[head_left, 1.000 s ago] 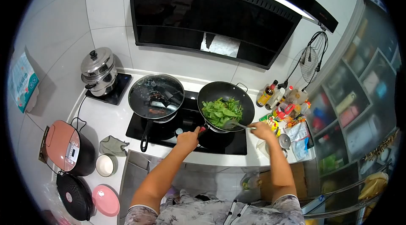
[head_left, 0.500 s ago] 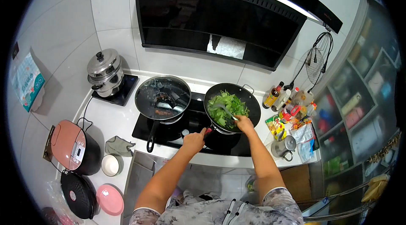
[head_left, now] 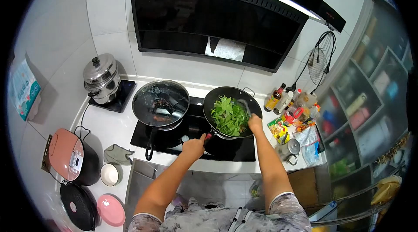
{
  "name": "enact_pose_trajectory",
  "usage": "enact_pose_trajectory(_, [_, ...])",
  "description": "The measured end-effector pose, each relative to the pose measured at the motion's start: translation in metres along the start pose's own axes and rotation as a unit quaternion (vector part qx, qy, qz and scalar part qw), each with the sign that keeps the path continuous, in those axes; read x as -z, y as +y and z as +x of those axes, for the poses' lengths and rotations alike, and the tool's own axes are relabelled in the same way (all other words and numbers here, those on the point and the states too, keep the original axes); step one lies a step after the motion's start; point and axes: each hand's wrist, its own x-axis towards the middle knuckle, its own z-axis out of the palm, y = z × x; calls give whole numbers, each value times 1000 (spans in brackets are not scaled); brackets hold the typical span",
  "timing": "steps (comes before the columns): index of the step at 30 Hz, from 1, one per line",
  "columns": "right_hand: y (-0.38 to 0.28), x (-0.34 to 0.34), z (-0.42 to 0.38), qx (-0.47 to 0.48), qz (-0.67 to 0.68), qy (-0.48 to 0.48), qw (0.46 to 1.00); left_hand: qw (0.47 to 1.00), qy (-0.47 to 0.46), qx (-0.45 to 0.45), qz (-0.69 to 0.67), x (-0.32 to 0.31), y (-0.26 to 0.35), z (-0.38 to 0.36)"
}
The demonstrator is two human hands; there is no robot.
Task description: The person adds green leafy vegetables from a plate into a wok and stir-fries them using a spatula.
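- My left hand point(head_left: 193, 147) grips the wok's handle point(head_left: 208, 135), steadying the wok point(head_left: 232, 111) on the stove point(head_left: 191, 136).
- My right hand point(head_left: 254, 123) is closed around a spatula point(head_left: 246, 109), its blade reaching into the leafy greens point(head_left: 229, 115) heaped in the wok.
- A lidded pan point(head_left: 160, 103) sits just beside it, to the left.
- Sauce bottles point(head_left: 291, 101) stand near on the desk point(head_left: 109, 125), within reach.
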Motion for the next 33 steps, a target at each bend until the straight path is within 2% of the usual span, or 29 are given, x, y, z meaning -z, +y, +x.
enact_pose_trajectory(1, [-2, -8, 1, 10, 21, -45, 999, 1000, 2, -2, -2, 0, -1, 0])
enact_pose_trajectory(2, [1, -10, 3, 10, 22, -46, 999, 1000, 1, -1, -1, -1, -2, 0])
enact_pose_trajectory(4, [0, 5, 5, 19, 60, -160, 985, 1000, 19, -14, -7, -7, -4, 0])
enact_pose_trajectory(5, [-34, 59, -23, -51, 98, -242, 964, 1000, 19, -13, -12, -9, -5, 0])
enact_pose_trajectory(9, [-27, 129, -55, -19, 150, -262, 953, 999, 34, -17, -11, -1, -1, -3])
enact_pose_trajectory(11, [-23, 149, -66, 34, 58, -262, 963, 999, 39, -18, -12, 4, 0, -5])
enact_pose_trajectory(12, [-16, 142, -69, 34, 58, -262, 963, 999, 38, -20, -14, 4, 0, -6])
enact_pose_trajectory(14, [1, 124, -72, 224, -54, -220, 948, 999, 36, -24, -15, 3, 0, -4])
enact_pose_trajectory(15, [-22, 117, -81, 145, -91, -245, 954, 999, 37, -23, -14, 1, -1, -3])
enact_pose_trajectory(16, [-32, 99, -86, 116, -103, -230, 961, 999, 37, -21, -12, -1, -1, -2])
enact_pose_trajectory(18, [-38, 67, -79, 111, -74, -176, 975, 999, 38, -25, -9, -1, 0, -3])
enact_pose_trajectory(22, [-26, 52, -30, 102, 80, -107, 986, 999, 35, -15, -1, -2, -2, -1])
enact_pose_trajectory(24, [-19, 47, -5, 16, 159, -122, 979, 999, 32, -11, -9, -1, -1, -1])
enact_pose_trajectory(25, [-10, 30, 10, 17, 159, -125, 979, 999, 28, -12, -16, -1, -1, -2])
enact_pose_trajectory(27, [-8, 1, 34, -67, 189, -66, 977, 999, 26, -11, -17, 0, 0, -4])
enact_pose_trajectory(28, [-15, -5, 31, -46, 120, -20, 991, 999, 26, -13, -16, 2, 0, -3])
enact_pose_trajectory(30, [-34, -26, 32, -187, 303, -61, 933, 999, 28, -12, -15, -5, -2, 0])
enact_pose_trajectory(31, [-46, -25, 24, -182, 361, -111, 908, 999, 26, -15, -15, -7, -3, 1])
enact_pose_trajectory(33, [-56, -24, 16, -154, 358, -197, 900, 999, 31, -18, -16, -9, -5, 2])
